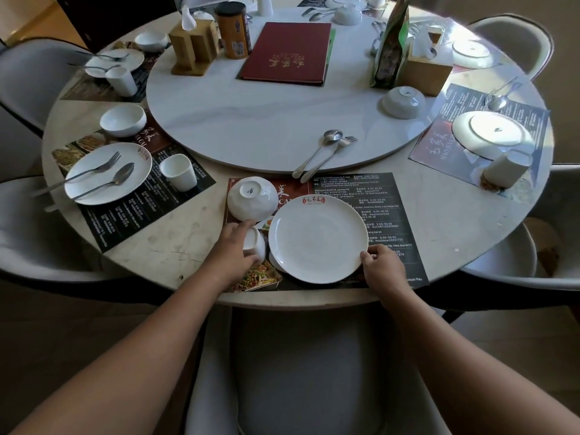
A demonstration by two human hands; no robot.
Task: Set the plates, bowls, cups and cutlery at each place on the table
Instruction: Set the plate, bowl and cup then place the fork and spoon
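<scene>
Round marble surface (455, 221), near placemat (361, 189): my left hand (233, 249) curls its fingers (251, 260) round the white cup (256, 241) just beside the plate (317, 238), right hand (381, 265) pinches the plate's near-right rim, inverted bowl (252, 199) just beyond the cup, spoon (314, 155) and fork (326, 160) farther out, handles toward me.

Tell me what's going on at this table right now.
A person is laying the nearest place at a round dining table. The left hand grips a small white cup beside the plate, while the right hand holds the rim of the white plate, which is on the placemat. An upturned bowl sits just beyond the cup. The spoon and fork lie untouched at the turntable's near edge, not yet set at this place.
</scene>
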